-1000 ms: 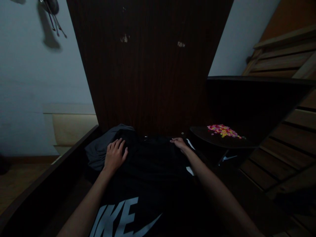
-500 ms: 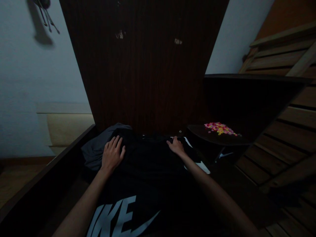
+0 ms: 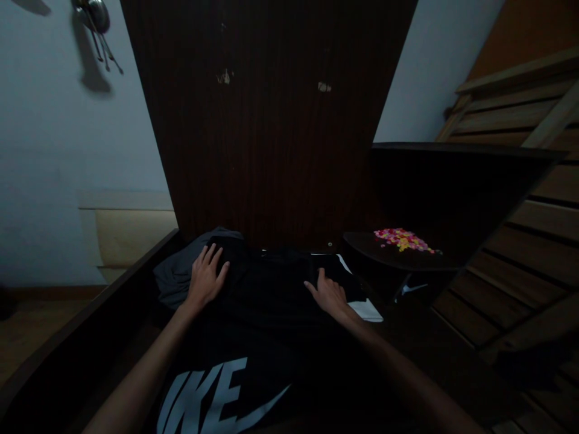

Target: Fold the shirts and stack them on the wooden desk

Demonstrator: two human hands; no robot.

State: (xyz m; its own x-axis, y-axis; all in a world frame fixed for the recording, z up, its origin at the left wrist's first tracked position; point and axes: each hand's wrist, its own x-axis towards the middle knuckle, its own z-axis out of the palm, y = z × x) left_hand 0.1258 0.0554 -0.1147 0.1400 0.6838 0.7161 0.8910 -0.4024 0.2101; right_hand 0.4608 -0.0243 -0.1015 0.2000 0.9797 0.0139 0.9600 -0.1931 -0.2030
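A black T-shirt [image 3: 266, 313] with a large white printed logo [image 3: 217, 398] lies spread flat in front of me inside a dark wooden bed frame. My left hand [image 3: 204, 278] rests flat on its far left part, fingers spread. My right hand [image 3: 329, 294] lies flat on its right part, fingers stretched forward, beside a white strip [image 3: 366, 308] at the shirt's right edge. A grey garment [image 3: 178, 274] lies bunched under the shirt's far left corner.
A tall dark wooden board [image 3: 271, 120] stands behind the shirt. A small dark shelf [image 3: 362, 244] at the right carries a heap of small pink and yellow bits [image 3: 401, 239]. Wooden slats [image 3: 520, 241] run along the right. The frame's side rail [image 3: 90, 319] borders the left.
My right hand has slid back toward me along the shirt's right side. My left hand has stayed on the far left part.
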